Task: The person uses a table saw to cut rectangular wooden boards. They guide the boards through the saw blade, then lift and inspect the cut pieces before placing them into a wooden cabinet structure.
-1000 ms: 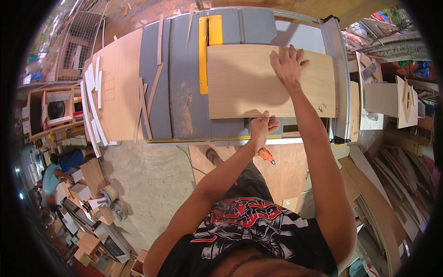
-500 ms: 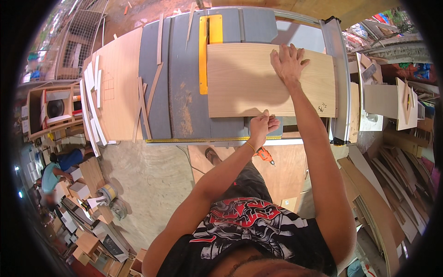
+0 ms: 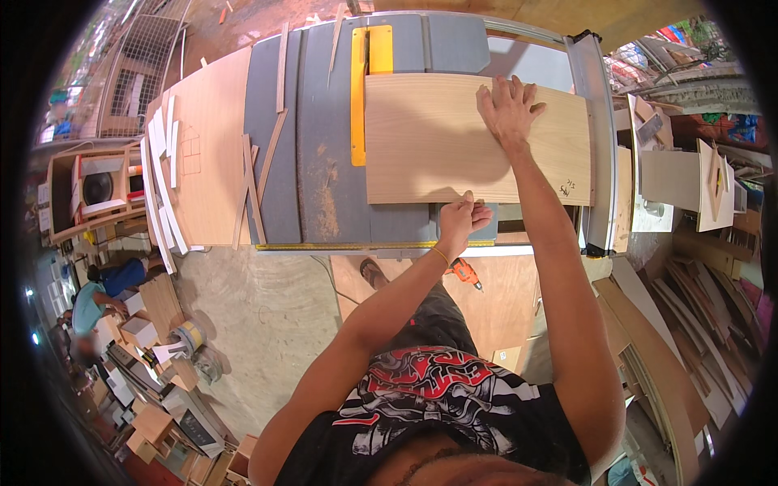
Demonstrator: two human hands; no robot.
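Observation:
A rectangular pale wood-grain board [image 3: 438,130] lies on the grey top of a table saw [image 3: 324,194]. Its left end lies over part of the yellow insert plate [image 3: 358,105], and its right end is against the metal fence [image 3: 590,121]. My right hand [image 3: 510,113] rests flat on the board's upper right part, fingers spread. At the near edge, my left hand [image 3: 464,222] has its fingers curled under and its thumb on top, gripping the board. Whether a blade stands in the insert's slot I cannot make out.
Thin offcut strips [image 3: 259,178] and white strips [image 3: 164,186] lie to the left. An orange drill [image 3: 465,274] sits below the saw's near edge. Stacked panels [image 3: 689,324] lean at the right. Another person [image 3: 91,308] works at the lower left among boxes.
The board has shifted very slightly away from me, toward the far side of the saw. Both hands keep the same hold and have barely moved.

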